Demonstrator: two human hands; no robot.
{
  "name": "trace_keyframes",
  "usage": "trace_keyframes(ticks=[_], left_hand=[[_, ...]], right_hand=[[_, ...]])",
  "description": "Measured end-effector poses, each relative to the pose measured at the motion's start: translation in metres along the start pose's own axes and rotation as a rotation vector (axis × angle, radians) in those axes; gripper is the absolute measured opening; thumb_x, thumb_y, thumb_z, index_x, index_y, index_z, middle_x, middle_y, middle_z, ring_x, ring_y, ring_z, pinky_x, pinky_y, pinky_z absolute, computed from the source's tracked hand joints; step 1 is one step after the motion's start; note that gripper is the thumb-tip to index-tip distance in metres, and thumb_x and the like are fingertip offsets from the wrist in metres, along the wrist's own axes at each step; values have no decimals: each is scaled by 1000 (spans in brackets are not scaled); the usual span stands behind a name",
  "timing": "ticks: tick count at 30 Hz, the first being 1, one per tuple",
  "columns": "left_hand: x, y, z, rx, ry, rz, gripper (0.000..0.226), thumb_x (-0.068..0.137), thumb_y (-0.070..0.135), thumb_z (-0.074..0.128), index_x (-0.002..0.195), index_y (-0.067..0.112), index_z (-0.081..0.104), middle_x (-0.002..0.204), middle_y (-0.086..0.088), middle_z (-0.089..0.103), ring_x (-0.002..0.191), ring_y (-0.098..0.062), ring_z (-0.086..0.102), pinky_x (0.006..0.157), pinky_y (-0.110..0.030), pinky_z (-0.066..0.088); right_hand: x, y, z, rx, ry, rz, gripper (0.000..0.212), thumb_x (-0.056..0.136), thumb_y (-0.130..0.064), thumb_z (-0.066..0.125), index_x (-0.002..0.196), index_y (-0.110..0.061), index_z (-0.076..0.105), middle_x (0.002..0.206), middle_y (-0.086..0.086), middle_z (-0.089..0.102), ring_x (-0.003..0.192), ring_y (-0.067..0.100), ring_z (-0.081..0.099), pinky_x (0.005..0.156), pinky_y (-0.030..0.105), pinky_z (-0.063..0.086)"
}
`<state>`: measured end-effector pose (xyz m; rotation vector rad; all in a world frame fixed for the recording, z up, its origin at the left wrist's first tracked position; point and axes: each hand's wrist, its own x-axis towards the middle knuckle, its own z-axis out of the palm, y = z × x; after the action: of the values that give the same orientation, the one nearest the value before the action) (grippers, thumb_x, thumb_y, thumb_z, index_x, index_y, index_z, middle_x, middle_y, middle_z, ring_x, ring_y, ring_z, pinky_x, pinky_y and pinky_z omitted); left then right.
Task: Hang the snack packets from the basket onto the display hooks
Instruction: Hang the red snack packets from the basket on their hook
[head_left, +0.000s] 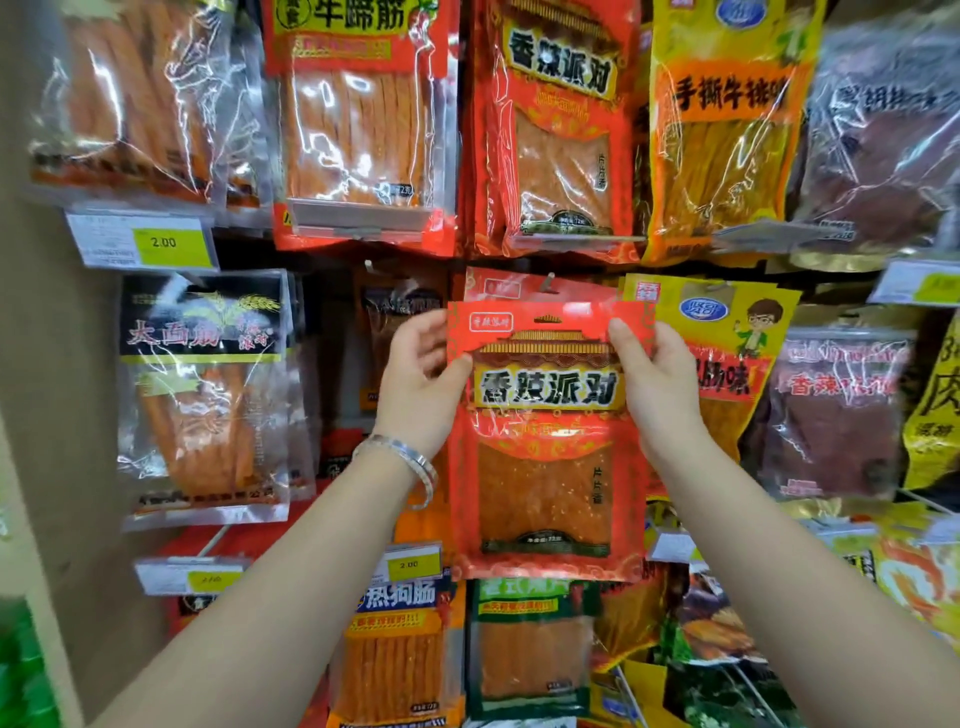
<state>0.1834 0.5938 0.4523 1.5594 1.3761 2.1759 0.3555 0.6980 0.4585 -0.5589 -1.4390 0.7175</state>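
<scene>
Fingers (457, 364) of both hands pinch a packet (545, 467) by its upper corners.
Left hand (415, 384) and right hand (660, 384) hold it upright at the display's middle, top edge just below a hook (548, 283) bearing a twin (511, 287).

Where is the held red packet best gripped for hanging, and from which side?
By its upper corners, one hand from each side, as the left hand and right hand pinch the red packet now. It is flat and upright; this likely keeps its top centre free for hanging.
</scene>
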Motion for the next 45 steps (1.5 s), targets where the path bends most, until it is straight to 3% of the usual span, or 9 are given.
trace_keyframes(ticks=[3, 6, 12, 19, 23, 27, 31, 38, 45], left_hand=[[7, 16, 6, 136, -102, 222, 42, 89, 7, 54, 120, 36, 51, 126, 10, 51, 119, -6, 50, 103, -36, 43], [15, 28, 17, 304, -156, 320, 56, 88, 18, 50, 141, 24, 36, 140, 13, 32, 135, -3, 25, 115, -31, 23], [26, 35, 31, 454, -179, 309, 62, 92, 22, 51, 147, 32, 24, 151, 14, 23, 136, -2, 13, 108, -22, 7], [26, 24, 29, 487, -115, 332, 62, 86, 34, 49, 143, 44, 25, 153, 13, 17, 139, -6, 8, 109, -29, 5], [16, -4, 20, 434, -117, 288, 62, 83, 32, 50, 140, 46, 29, 153, 15, 16, 131, 6, 7, 106, -27, 8], [7, -52, 8, 583, -206, 171, 60, 86, 27, 54, 141, 39, 33, 156, 9, 13, 142, -15, 10, 115, -42, 13], [-1, -97, -4, 732, -305, 103, 64, 87, 25, 55, 142, 41, 29, 156, 13, 0, 145, -20, 1, 116, -47, 15], [8, -138, 2, 599, -437, 46, 66, 87, 25, 55, 143, 41, 26, 139, 41, -23, 143, -11, 9, 113, -36, 29], [34, -163, 11, 671, -466, -90, 74, 87, 23, 58, 147, 37, 18, 151, 24, -19, 143, -22, 14, 111, -29, 24]], right_hand=[[13, -3, -3, -23, 1, -35, 18, 95, -36, 53, 103, -24, 64, 102, -3, 67, 97, 13, 62, 88, 34, 47], [28, -8, -1, -42, 25, -46, 18, 95, -35, 52, 102, -22, 63, 92, -10, 61, 81, -4, 56, 76, 20, 44], [48, -15, 10, -164, 60, -62, 20, 95, -31, 52, 82, -17, 56, 78, 0, 55, 66, 9, 47, 54, 15, 34], [52, -3, 13, -267, 32, -63, 25, 95, -33, 52, 93, -9, 60, 82, 1, 58, 76, 18, 52, 60, 31, 34], [37, 14, 13, -294, 93, -80, 45, 90, -35, 60, 127, -15, 45, 117, 0, 54, 101, 15, 54, 82, 31, 44], [4, 35, 6, -591, 186, -438, 63, 80, -14, 70, 137, -13, 41, 131, 16, 45, 118, 29, 45, 98, 42, 38], [-27, 73, 4, -1047, -42, -798, 62, 69, -14, 80, 127, -9, 58, 132, 18, 54, 125, 37, 49, 102, 51, 38], [-21, 108, 21, -1254, -310, -572, 74, 70, -19, 80, 136, -6, 49, 145, 21, 40, 134, 37, 40, 104, 46, 38], [6, 120, 50, -1365, -515, -272, 78, 91, -14, 48, 152, -19, -1, 158, 9, -15, 146, 23, -11, 100, 31, 40]])
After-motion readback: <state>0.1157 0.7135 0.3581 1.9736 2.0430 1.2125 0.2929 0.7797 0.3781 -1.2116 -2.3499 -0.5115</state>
